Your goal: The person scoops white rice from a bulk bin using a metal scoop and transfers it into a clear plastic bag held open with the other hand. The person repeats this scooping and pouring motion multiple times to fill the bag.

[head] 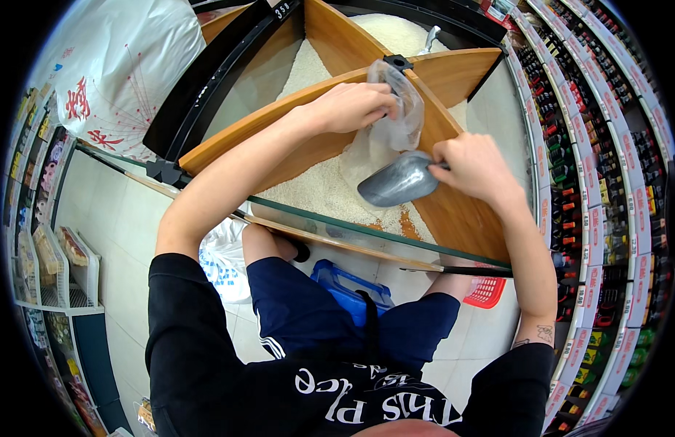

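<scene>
My left hand (pixel 365 106) grips the upper part of a clear plastic bag (pixel 408 117), which hangs over the near bin of loose white rice (pixel 310 183). Its lower part looks whitish against the rice, and how much it holds is hard to tell. In my right hand (pixel 471 164) is the handle of a grey metal scoop (pixel 400 177). The scoop is just below the bag and above the rice, its mouth towards the left. Whether rice lies inside the scoop is not visible. Reddish-brown patches of the bin's floor show near the glass front.
Wooden dividers (pixel 446 71) split the bin and meet at a black bracket (pixel 397 61). A glass panel (pixel 370 235) edges the near side. Another scoop handle (pixel 430 39) stands in the far rice. Bottle shelves (pixel 567 218) line the right; a large white sack (pixel 119 71) is at left.
</scene>
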Tool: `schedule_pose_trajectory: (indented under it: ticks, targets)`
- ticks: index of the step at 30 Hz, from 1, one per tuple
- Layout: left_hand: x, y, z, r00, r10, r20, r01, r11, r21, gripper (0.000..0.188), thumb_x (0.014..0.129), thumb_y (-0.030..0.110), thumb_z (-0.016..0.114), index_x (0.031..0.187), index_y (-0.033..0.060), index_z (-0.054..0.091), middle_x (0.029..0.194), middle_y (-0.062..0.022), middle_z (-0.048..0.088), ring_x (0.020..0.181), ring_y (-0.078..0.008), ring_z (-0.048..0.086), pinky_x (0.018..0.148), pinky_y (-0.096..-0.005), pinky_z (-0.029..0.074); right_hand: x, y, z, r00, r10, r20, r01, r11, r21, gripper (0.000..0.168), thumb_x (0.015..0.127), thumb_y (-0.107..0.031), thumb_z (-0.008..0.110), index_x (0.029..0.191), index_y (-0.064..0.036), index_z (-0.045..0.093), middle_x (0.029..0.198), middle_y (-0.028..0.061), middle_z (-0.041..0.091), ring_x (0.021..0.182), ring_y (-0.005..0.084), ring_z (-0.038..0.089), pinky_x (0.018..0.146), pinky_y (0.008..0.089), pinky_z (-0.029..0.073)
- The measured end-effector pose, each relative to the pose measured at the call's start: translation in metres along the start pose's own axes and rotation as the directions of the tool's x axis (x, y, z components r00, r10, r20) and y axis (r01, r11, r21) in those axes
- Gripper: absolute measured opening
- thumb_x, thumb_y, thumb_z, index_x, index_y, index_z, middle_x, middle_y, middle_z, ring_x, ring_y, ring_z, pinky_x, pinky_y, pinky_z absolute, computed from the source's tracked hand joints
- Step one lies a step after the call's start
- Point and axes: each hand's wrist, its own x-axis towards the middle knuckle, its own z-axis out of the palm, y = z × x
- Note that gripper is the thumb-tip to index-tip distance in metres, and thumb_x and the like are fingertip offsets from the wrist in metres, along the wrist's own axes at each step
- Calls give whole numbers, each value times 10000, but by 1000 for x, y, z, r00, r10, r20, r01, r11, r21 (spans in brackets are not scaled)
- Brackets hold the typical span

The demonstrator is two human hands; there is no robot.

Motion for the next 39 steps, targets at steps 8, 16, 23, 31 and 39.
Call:
schedule_pose_trajectory:
  ticks: [8,16,23,31,39]
  targets:
    - [5,23,-2,891,283,-356,-285,957,47,359,817,45,603,1157,130,524,963,-53,609,901,-232,608,691,-338,505,7,-29,54,961,-67,270,33,991,128,267,804,-271,672,758,-8,676,702,217,634,698,373,634,670,446,510]
    - [6,25,-9,910,199,-363,-220,975,-18,404,802,138,650,1183,137,516,921,-37,615,783,-223,620,636,-312,501,18,-39,86,892,1,452,-135,955,263,258,841,-165,578,843,83,648,831,293,632,833,429,631,752,468,517]
    - [5,13,-17,922,154,-356,-166,986,-4,232,837,218,528,1038,125,596,889,-32,631,754,-238,624,606,-336,489,28,-56,119,889,-85,450,-89,931,353,268,832,-160,543,845,89,643,796,306,622,813,445,625,754,469,514]
    - [-3,4,-35,971,-207,-119,219,971,92,296,838,324,484,969,104,633,686,-135,636,707,-299,638,672,-418,505,91,-91,167,879,-145,454,-74,899,431,337,851,-239,542,881,78,652,889,280,637,870,420,621,803,467,487]
    - [-2,-5,-22,953,-295,-71,295,955,-10,386,859,362,464,798,57,692,661,-164,639,733,-313,658,726,-428,529,88,-87,179,854,-151,498,-237,740,630,285,878,-219,526,911,26,669,842,179,653,794,285,615,744,372,472]
